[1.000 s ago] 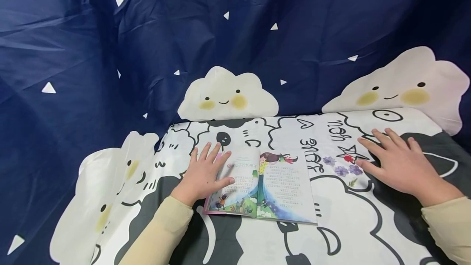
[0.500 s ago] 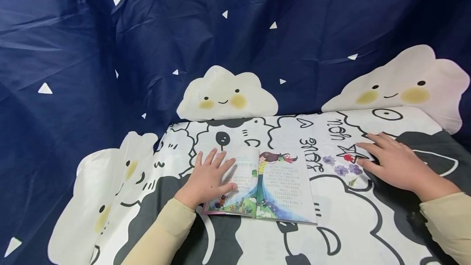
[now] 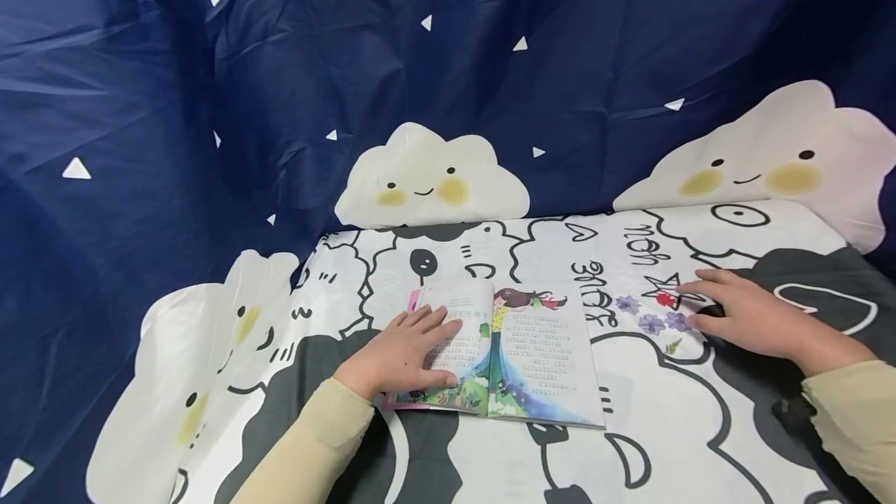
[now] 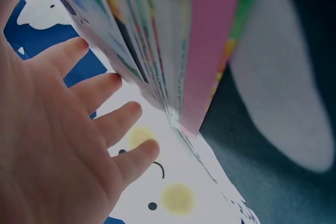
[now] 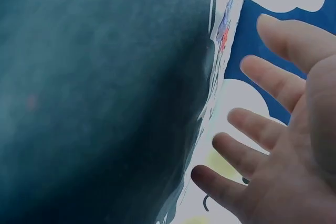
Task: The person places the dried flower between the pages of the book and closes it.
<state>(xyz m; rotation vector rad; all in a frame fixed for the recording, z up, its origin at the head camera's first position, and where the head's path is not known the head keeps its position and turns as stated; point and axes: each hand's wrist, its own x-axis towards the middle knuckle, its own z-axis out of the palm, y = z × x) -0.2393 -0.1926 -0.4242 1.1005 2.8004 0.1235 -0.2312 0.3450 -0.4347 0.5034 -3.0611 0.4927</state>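
Book: book (image 3: 500, 352) lies open near the front middle of the bench (image 3: 700, 426), pages up, with a pink cover edge showing at its left side. In your left wrist view the pages (image 4: 157, 61) fan just beside your fingers.
Left hand: your left hand (image 3: 402, 352) rests flat on the book's left page, fingers straight and spread, thumb along the lower part of the page. The grip is fully relaxed and closes round nothing.
Flowers: small purple pressed flowers (image 3: 651, 323) and one red bit (image 3: 663, 299) lie on the cloth right of the book, apart from it.
Right hand: your right hand (image 3: 752, 317) lies palm down on the cloth, fingertips just beside the red bit and the purple flowers. Your right wrist view shows the fingers (image 5: 273, 77) straight and spread; the grip holds nothing. Whether a fingertip touches a flower, you cannot tell.
Cloth: black-and-white cartoon cloth (image 3: 532, 255) covers the bench under book and flowers.
Backdrop: navy sheet (image 3: 350, 61) with white triangles and smiling clouds (image 3: 427, 177) hangs behind the bench.
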